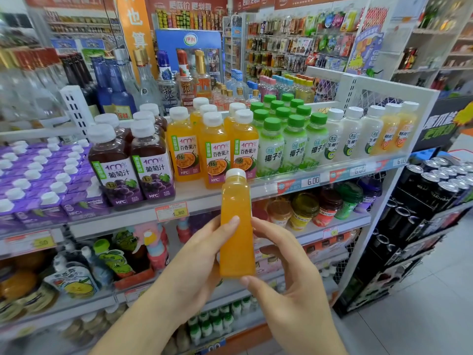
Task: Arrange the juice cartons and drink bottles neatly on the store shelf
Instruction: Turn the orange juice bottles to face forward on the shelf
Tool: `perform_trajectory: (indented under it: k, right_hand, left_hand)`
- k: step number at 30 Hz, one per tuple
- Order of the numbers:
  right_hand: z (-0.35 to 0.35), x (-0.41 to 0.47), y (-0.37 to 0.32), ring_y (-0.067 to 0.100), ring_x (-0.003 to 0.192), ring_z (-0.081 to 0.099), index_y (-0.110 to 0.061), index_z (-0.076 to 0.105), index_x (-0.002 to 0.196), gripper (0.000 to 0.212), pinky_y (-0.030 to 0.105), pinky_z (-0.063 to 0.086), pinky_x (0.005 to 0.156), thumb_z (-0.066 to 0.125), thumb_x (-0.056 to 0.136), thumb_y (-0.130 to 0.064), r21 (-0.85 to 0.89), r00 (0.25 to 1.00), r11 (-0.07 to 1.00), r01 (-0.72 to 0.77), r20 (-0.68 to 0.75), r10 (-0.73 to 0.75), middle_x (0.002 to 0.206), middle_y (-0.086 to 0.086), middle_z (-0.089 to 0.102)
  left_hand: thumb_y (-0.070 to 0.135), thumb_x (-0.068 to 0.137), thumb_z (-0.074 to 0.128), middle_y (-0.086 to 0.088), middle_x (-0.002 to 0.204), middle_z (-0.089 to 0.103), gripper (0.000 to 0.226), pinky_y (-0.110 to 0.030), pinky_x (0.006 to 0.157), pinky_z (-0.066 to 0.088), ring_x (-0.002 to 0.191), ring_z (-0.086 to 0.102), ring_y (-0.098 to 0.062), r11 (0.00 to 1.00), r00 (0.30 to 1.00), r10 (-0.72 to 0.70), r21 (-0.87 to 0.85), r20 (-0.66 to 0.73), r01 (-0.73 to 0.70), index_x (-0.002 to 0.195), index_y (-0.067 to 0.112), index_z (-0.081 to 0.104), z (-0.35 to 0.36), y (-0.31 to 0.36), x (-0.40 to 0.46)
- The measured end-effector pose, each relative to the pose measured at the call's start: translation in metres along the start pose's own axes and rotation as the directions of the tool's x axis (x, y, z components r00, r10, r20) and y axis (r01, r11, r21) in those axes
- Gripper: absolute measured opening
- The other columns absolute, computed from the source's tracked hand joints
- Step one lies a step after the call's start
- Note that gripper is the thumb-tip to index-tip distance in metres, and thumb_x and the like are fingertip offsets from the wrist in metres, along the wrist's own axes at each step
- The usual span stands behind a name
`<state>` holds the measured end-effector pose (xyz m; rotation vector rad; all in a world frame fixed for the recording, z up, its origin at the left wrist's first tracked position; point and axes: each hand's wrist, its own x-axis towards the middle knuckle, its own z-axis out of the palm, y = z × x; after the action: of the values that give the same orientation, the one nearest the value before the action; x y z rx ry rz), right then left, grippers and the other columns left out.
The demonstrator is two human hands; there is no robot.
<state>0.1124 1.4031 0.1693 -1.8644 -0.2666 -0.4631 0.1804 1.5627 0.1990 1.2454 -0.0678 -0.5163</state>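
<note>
Two hands | left hand point(202, 257), right hand point(289, 283) grip orange bottle point(236, 226) (upright)

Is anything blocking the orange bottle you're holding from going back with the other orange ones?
Nothing visible does. The orange bottle, held by both the left hand and right hand, is right before the passion fruit bottles, with open shelf edge between.

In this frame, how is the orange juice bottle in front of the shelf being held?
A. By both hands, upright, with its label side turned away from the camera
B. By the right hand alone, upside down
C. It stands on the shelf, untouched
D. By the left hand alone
A: the left hand and right hand both grip the orange juice bottle, white cap up, no label showing.
</note>
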Motion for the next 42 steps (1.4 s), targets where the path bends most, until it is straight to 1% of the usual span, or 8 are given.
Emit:
perform_trajectory:
  k: [3,6,11,15,19,24,30,42]
  right_hand:
    - [0.004,0.001,0.001,0.008,0.141,0.053,-0.033,0.057,0.148,0.083,0.015,0.044,0.108,0.089,0.079,0.001,-0.032,1.0,0.999,0.01,-0.013,-0.01,0.147,-0.017,0.06]
    - [0.001,0.003,0.002,0.007,0.14,0.053,-0.033,0.054,0.15,0.084,0.016,0.044,0.108,0.091,0.08,-0.006,-0.036,1.0,0.999,0.005,0.012,-0.004,0.147,-0.019,0.06]
    - [0.003,0.008,0.003,0.0,0.146,0.041,-0.04,0.041,0.154,0.091,0.008,0.036,0.111,0.089,0.076,-0.041,-0.156,1.0,0.988,-0.022,-0.011,0.02,0.153,-0.029,0.041]
    - [-0.005,0.011,0.003,-0.003,0.145,0.043,-0.044,0.039,0.156,0.09,0.028,0.046,0.114,0.089,0.081,-0.037,-0.099,0.988,0.991,-0.091,0.113,0.102,0.153,-0.03,0.047]
    - [-0.011,0.014,0.003,-0.002,0.144,0.046,-0.048,0.043,0.154,0.093,0.022,0.046,0.112,0.088,0.082,-0.009,-0.085,0.984,0.991,-0.102,0.138,0.113,0.151,-0.031,0.052]
    - [-0.012,0.011,0.005,0.01,0.138,0.057,-0.04,0.049,0.154,0.081,0.039,0.053,0.107,0.088,0.083,-0.032,-0.009,0.994,0.994,-0.105,0.041,0.106,0.145,-0.023,0.062]
    - [-0.014,0.012,0.005,0.01,0.139,0.056,-0.046,0.052,0.152,0.062,0.044,0.052,0.109,0.063,0.093,-0.063,0.072,0.981,0.98,-0.185,0.071,0.18,0.147,-0.023,0.061]
    - [-0.003,0.011,0.01,-0.001,0.111,0.068,-0.047,0.069,0.13,0.038,0.03,0.059,0.094,0.062,0.094,-0.059,0.06,0.929,0.927,-0.37,0.028,0.369,0.122,-0.019,0.072]
  left_hand:
    - [0.046,0.097,0.064,-0.011,0.123,0.077,0.045,-0.056,0.101,0.058,0.114,0.074,-0.031,0.998,1.0,-0.022,0.052,-0.01,0.023,0.133,0.02,0.068,-0.003,0.002,0.0]
    - [0.037,0.099,0.064,-0.01,0.128,0.075,0.044,-0.058,0.102,0.057,0.118,0.073,-0.03,1.0,1.0,0.002,0.005,-0.003,-0.002,0.139,0.018,0.063,-0.003,0.005,-0.002]
    - [0.03,0.089,0.073,-0.016,0.124,0.076,0.053,-0.059,0.099,0.058,0.116,0.073,-0.036,0.995,0.999,-0.004,-0.1,-0.051,-0.001,0.139,0.015,0.061,0.0,0.002,0.001]
    - [0.025,0.087,0.074,-0.015,0.123,0.076,0.056,-0.049,0.084,0.063,0.111,0.075,-0.033,0.987,0.997,0.018,-0.16,-0.071,-0.029,0.14,0.015,0.059,-0.001,0.006,0.001]
    - [0.025,0.09,0.072,-0.008,0.122,0.078,0.051,-0.047,0.085,0.062,0.109,0.076,-0.028,0.995,0.999,0.023,-0.095,-0.047,-0.028,0.138,0.021,0.056,0.002,0.012,-0.002]
    - [0.042,0.094,0.07,-0.007,0.115,0.08,0.045,-0.045,0.084,0.063,0.105,0.078,-0.026,0.995,0.996,-0.004,0.104,-0.087,0.013,0.134,0.022,0.062,0.004,0.019,0.002]
    - [0.048,0.1,0.064,-0.016,0.096,0.081,0.043,-0.034,0.062,0.061,0.077,0.078,-0.025,0.975,0.983,-0.096,0.184,-0.156,0.124,0.113,0.009,0.077,0.01,0.028,0.003]
    - [0.043,0.103,0.061,-0.02,0.09,0.077,0.041,-0.031,0.045,0.058,0.069,0.074,-0.029,0.95,0.94,-0.308,0.003,-0.148,0.312,0.115,0.007,0.077,-0.002,0.012,0.004]
